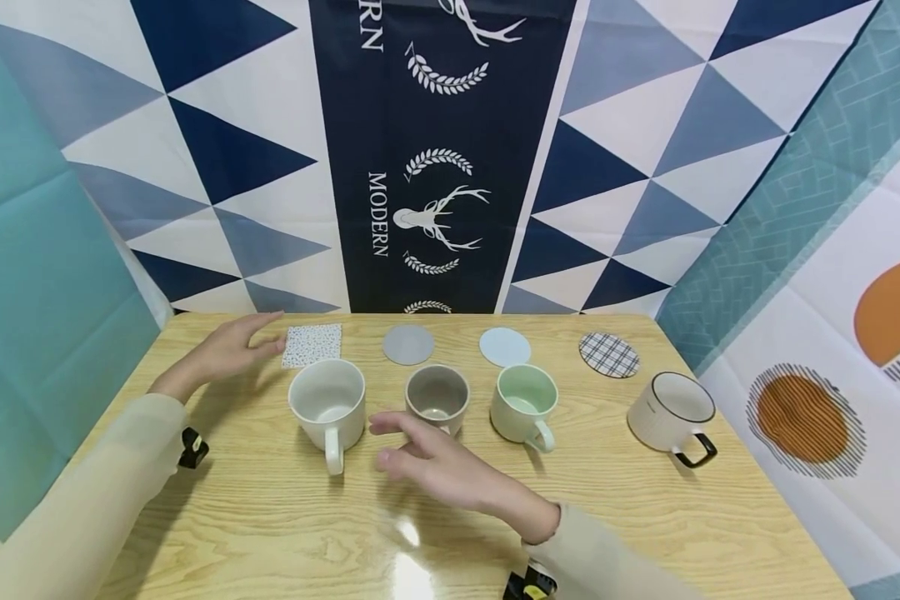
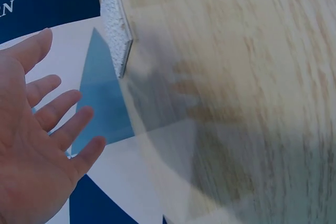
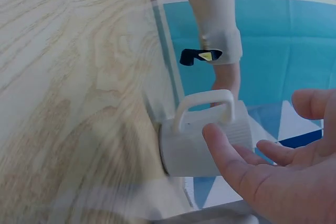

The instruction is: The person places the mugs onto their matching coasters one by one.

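Note:
My left hand [image 1: 228,350] hovers at the left end of the table, fingers extended toward the speckled square coaster [image 1: 312,346]; its palm and spread fingers show with nothing held in the left wrist view. Just right of it stands a large white mug [image 1: 327,402], handle facing me. My right hand [image 1: 438,458] reaches leftward between that mug and the grey-brown cup [image 1: 437,393], partly covering the cup's lower front. Its fingers are relaxed and hold nothing. In the right wrist view the fingertips overlap the white mug [image 3: 199,145] near its handle.
A pale green mug [image 1: 523,404] and a white mug with black handle [image 1: 663,417] stand to the right. Along the back edge lie a grey round coaster [image 1: 408,344], a light blue one [image 1: 505,347] and a plaid one [image 1: 608,354]. Patterned cloth [image 1: 435,167] hangs behind the table.

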The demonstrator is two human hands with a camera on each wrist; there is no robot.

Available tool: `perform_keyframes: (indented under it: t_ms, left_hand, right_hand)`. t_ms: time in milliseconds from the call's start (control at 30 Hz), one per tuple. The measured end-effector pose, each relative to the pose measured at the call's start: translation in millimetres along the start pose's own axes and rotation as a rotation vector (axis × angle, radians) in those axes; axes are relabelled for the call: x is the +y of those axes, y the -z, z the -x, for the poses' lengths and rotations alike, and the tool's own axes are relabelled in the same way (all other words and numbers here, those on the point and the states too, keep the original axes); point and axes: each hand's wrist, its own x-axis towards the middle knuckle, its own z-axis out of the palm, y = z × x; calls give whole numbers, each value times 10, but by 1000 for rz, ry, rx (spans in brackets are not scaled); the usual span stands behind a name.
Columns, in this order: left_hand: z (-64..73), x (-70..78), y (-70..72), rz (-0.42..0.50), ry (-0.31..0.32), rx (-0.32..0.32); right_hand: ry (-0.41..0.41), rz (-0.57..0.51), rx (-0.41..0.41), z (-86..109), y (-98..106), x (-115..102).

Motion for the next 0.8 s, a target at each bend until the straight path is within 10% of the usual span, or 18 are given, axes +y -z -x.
perform_keyframes:
  t_ms: [800]
  left_hand:
    - [-195,-151,-140,29,-17,-129]
  right_hand:
    - [-95,-189,-3,-184,-172,103]
